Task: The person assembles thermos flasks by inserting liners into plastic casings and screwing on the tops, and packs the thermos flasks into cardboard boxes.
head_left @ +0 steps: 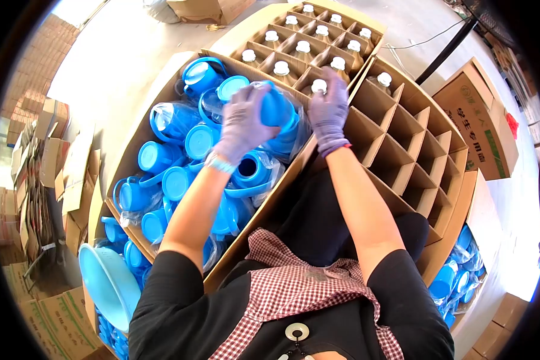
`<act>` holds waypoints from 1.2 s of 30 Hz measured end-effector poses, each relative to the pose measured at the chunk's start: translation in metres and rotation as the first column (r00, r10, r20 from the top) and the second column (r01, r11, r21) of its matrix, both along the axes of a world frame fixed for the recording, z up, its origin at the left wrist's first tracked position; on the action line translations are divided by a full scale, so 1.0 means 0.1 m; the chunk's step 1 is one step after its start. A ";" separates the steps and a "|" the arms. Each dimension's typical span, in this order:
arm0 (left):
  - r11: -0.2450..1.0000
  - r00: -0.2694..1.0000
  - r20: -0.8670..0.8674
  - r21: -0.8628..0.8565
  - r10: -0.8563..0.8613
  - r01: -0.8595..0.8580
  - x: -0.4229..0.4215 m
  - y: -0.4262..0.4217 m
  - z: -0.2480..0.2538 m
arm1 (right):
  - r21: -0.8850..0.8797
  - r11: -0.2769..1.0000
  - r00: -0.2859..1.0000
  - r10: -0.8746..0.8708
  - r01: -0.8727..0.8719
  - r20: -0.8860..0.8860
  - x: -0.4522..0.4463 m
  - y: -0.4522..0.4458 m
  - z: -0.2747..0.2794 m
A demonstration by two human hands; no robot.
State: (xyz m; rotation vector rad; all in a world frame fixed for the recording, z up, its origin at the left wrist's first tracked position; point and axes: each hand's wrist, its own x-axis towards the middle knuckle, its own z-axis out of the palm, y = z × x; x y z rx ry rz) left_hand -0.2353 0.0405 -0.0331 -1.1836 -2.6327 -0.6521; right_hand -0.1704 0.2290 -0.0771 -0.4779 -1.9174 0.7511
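Note:
My left hand (243, 123), in a grey-purple knit glove, is over a carton of blue plastic jugs. Its thumb and fingers curve around the side of a blue jug (275, 111), whose lower part is hidden among the others. My right hand (329, 114), gloved the same way, reaches to the divided carton (366, 123). Its fingers are stretched out and apart beside a white-capped bottle (319, 87) in a near compartment. Whether they touch the cap is hard to make out.
Clear bottles with white caps (303, 46) stand in the far divider compartments. A single capped bottle (384, 79) is in the right-hand section. A light-blue basin (105, 285) sits at lower left. More blue jugs (447, 279) lie bagged at right. Flattened cardboard (36, 198) is stacked at left.

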 end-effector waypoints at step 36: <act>0.394 0.881 -0.006 0.893 -0.474 0.218 2.07 -1.45 1.33 | -0.101 0.719 0.724 0.670 -0.688 -0.163 2.66 -0.73 3.25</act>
